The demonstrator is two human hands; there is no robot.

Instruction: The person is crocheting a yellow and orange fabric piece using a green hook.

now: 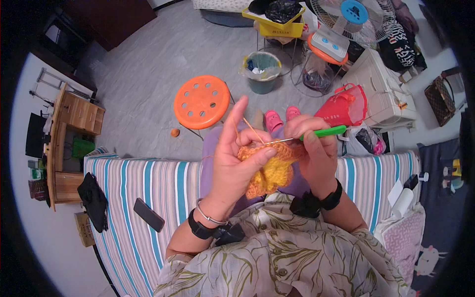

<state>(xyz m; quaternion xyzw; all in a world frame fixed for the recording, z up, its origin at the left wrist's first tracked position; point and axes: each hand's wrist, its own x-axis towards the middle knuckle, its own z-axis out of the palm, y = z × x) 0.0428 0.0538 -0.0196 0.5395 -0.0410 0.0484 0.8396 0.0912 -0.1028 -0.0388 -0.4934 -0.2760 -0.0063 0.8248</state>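
My left hand (232, 159) pinches the edge of a yellow and orange crocheted piece (274, 172) between thumb and fingers. Its index finger points up, with orange yarn (253, 130) running from it down to the work. In my right hand (315, 148) is a crochet hook with a green handle (328, 131). The hook's metal shaft (282, 140) lies along the top edge of the piece, its tip close to my left thumb and fingers. Right-hand fingers also rest at the piece's right side. The exact loops on the hook are too small to tell.
An orange ball of yarn (175, 132) lies on the floor beside an orange stool (202, 102). A phone (148, 215) and black cloth (92, 202) lie on the striped sofa cover (182, 182). Ahead stand a lined bin (262, 72), a red bag (343, 105) and a fan (353, 16).
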